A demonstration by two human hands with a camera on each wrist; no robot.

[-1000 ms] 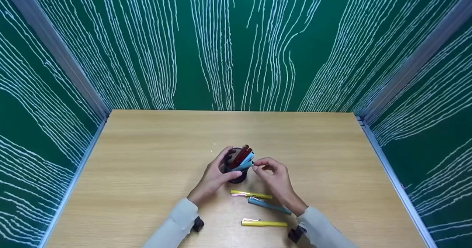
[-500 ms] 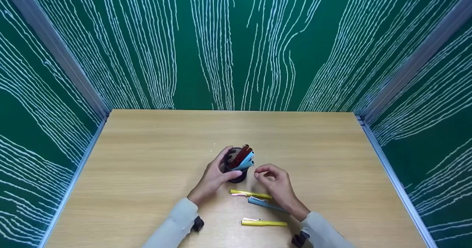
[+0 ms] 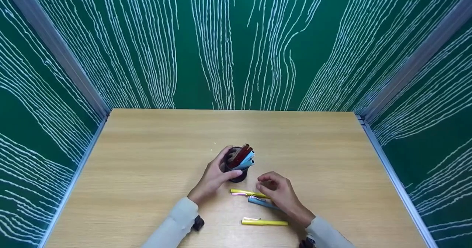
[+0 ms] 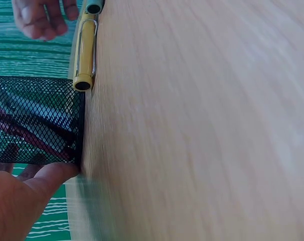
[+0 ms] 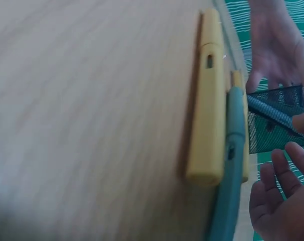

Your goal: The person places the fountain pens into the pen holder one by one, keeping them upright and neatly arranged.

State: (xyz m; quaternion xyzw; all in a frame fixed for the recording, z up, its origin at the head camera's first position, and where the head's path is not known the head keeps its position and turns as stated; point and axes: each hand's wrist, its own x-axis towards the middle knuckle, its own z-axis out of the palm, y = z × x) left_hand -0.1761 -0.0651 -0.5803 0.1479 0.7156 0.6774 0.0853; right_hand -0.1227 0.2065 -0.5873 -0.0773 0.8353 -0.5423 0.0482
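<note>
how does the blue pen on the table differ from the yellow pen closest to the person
Colour: the blue pen is blue-grey, the yellow pen bright yellow. Pose, in the head view: the blue pen slants down to the right, the yellow pen lies nearly level. Visibility there: the right hand partly hides the blue pen; the yellow pen shows whole. Both lie on the table, outside the mesh cup.

cup [image 3: 239, 176]: 1 | yellow pens [image 3: 264, 222]: 2 | loose blue pen [image 3: 260, 202]: 1 | cupped pens [image 3: 241, 157]: 4 (at least)
</note>
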